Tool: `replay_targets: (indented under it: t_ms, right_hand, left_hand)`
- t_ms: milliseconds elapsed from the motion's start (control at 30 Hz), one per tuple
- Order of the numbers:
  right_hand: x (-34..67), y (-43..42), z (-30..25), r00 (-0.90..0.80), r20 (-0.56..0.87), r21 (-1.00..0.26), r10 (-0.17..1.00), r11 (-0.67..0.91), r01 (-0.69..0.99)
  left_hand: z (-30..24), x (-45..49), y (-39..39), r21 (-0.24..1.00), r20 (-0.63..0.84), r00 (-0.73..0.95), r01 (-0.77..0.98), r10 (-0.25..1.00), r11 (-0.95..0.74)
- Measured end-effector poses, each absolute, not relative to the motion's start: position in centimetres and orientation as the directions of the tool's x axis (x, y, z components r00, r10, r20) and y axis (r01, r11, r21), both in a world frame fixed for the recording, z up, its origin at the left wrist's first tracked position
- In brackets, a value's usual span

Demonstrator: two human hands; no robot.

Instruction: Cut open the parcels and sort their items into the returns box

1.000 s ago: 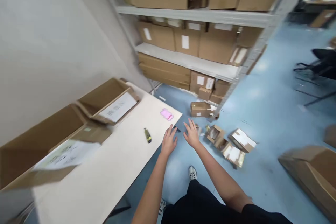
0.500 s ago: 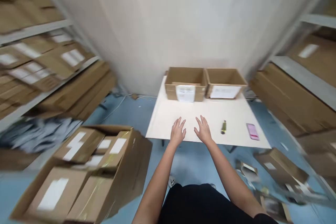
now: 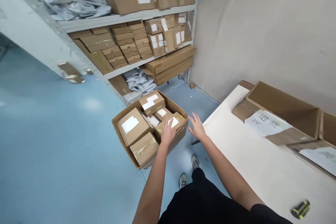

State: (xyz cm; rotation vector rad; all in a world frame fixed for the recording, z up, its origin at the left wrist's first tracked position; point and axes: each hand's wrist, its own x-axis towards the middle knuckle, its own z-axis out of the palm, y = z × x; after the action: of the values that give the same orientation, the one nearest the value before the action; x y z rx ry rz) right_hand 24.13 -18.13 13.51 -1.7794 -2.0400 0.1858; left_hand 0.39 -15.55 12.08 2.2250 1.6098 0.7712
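Because this taped carton [image 3: 176, 120] looks stiff, I'd take its ends with my left hand [image 3: 168, 133] and right hand [image 3: 197, 128], apart and unclamped.

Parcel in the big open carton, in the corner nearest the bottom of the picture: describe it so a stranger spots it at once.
Start at the white table, then go left to the big open carton. The parcel fills the corner nearest the picture's bottom. Shiny tape crosses its top, and while the neighbouring parcels show white labels, it shows none.
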Motion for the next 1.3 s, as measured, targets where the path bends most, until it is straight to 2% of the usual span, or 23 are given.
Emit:
replay_targets:
  t_ms: [133, 233, 400, 633, 800, 867, 1000, 1100, 1300]
  right_hand:
    - [21.4, -13.3, 11.7, -0.207, 0.176, -0.402, 0.962, 0.262, 0.877]
    - [20.5, -9.8, 10.0, -0.281, 0.135, -0.419, 0.950, 0.312, 0.853]
    - [20.3, -3.8, 6.1, -0.385, 0.010, -0.423, 0.923, 0.353, 0.835]
    - [19.9, 3.1, -1.2, -0.622, -0.155, -0.424, 0.767, 0.517, 0.744]
    - [19.7, 6.4, -6.3, -0.650, -0.524, -0.402, 0.550, 0.514, 0.758]
    - [19.6, 7.3, -8.0, -0.648, -0.595, -0.390, 0.475, 0.534, 0.750]
    - [19.3, 8.3, -10.5, -0.648, -0.649, -0.371, 0.399, 0.579, 0.726]
    - [19.1, 9.1, -11.5, -0.623, -0.688, -0.347, 0.372, 0.585, 0.733]
    - [17.7, 10.7, -11.6, -0.713, -0.627, -0.399, 0.313, 0.657, 0.639]
  left_hand:
    - [7.7, -2.1, -14.5, 0.514, 0.128, 0.123, 0.840, 0.984, -0.172]
    - [4.2, -2.2, -13.4, 0.453, -0.056, 0.059, 0.891, 0.997, -0.027]
    - [-0.5, -1.7, -9.8, 0.246, -0.399, -0.033, 0.959, 0.916, 0.142]
    - [-5.5, -1.6, -4.9, -0.030, -0.641, -0.130, 0.989, 0.756, 0.145]
    - [-7.5, -2.1, -3.7, -0.071, -0.691, -0.127, 0.992, 0.712, 0.109]
    - [-7.8, -2.5, -3.1, -0.058, -0.704, -0.109, 0.994, 0.701, 0.096]
    - [-8.2, -3.1, -1.6, -0.026, -0.721, -0.068, 0.997, 0.689, 0.072]
    - [-8.3, -3.4, -0.9, -0.047, -0.749, -0.081, 0.996, 0.658, 0.069]
    - [-7.9, -4.2, -2.7, -0.069, -0.736, -0.122, 0.992, 0.666, 0.105]
